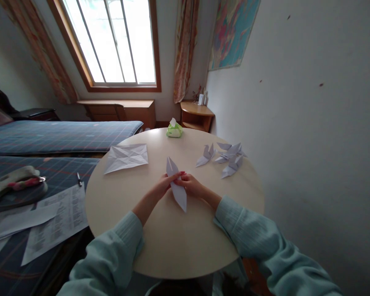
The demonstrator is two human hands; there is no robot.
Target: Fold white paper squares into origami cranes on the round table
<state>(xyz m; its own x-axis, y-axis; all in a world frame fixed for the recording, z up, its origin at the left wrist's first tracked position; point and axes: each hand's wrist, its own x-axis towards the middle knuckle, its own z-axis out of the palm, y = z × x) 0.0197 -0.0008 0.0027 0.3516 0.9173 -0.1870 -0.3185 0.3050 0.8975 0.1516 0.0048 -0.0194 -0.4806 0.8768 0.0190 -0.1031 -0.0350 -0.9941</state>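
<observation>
Over the middle of the round table I hold a piece of folded white paper, long and diamond-shaped with pointed ends and a slit near its far tip. My left hand grips its left side, thumb laid across the paper. From the other side my right hand pinches the paper's right edge, its fingertips meeting the left thumb. Beyond my right hand lie several folded paper birds, with one paper bird a little apart. A creased white sheet rests flat at the table's left.
A green tissue pack stands at the table's far edge. To the left, a plaid bed bears printed sheets, a pen and a pale bag-like item. The white wall runs close along the right.
</observation>
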